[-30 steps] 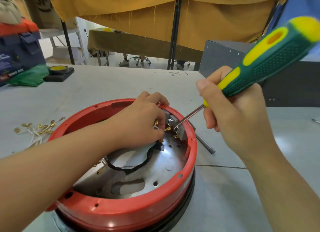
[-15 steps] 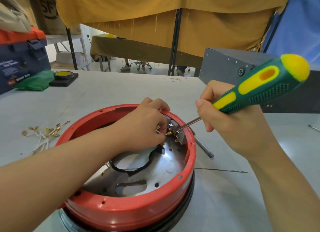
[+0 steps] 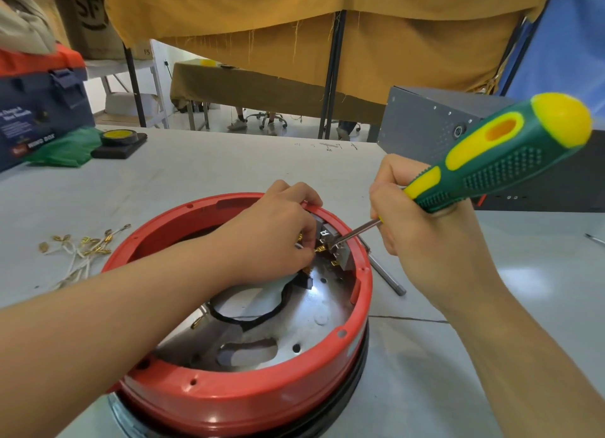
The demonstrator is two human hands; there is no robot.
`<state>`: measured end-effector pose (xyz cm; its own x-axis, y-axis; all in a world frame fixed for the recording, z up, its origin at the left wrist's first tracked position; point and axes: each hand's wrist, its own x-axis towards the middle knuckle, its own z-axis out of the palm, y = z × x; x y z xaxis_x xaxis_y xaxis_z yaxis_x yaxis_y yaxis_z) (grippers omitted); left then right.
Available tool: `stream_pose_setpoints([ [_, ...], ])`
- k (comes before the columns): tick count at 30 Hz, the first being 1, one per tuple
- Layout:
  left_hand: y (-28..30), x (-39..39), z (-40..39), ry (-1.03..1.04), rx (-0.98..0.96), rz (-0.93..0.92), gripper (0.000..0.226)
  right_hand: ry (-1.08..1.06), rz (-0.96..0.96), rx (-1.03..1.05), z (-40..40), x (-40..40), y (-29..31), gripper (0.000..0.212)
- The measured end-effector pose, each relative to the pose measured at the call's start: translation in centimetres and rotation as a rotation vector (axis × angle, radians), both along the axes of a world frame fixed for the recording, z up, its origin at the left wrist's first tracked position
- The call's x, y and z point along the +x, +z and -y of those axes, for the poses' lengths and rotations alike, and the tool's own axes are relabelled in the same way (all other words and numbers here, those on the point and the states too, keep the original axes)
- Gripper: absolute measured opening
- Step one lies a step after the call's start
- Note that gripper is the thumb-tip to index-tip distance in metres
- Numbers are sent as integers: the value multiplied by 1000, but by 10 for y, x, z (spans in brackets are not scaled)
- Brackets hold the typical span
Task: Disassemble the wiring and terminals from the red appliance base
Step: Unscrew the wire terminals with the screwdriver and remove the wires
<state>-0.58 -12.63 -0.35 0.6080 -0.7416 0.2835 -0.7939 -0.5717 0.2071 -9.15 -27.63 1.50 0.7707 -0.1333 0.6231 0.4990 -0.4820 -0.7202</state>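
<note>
The round red appliance base lies open side up on the grey table, showing a shiny metal plate and a black wire loop inside. At its far rim sits a grey terminal block with brass terminals. My left hand reaches into the base and pinches a brass terminal beside the block. My right hand grips a green and yellow screwdriver, its metal tip touching the block.
A pile of removed white wires with brass terminals lies left of the base. A metal rod lies to its right. A blue toolbox, green cloth and tape roll stand far left; a grey metal box at the back right.
The view has tilted up a little. The screwdriver handle has dropped lower and its tip stays at the terminal block. My left hand stays at the terminals.
</note>
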Motion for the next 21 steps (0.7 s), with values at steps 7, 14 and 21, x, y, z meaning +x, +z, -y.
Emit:
stream_pose_setpoints([
  [7, 0, 1, 1, 16, 1, -19, 10, 56, -15, 149, 3, 6, -4, 25],
  [14, 1, -1, 1, 16, 3, -26, 10, 59, 1, 199, 3, 8, -5, 27],
  [21, 2, -2, 1, 19, 12, -29, 10, 39, 9, 228, 3, 10, -7, 27],
])
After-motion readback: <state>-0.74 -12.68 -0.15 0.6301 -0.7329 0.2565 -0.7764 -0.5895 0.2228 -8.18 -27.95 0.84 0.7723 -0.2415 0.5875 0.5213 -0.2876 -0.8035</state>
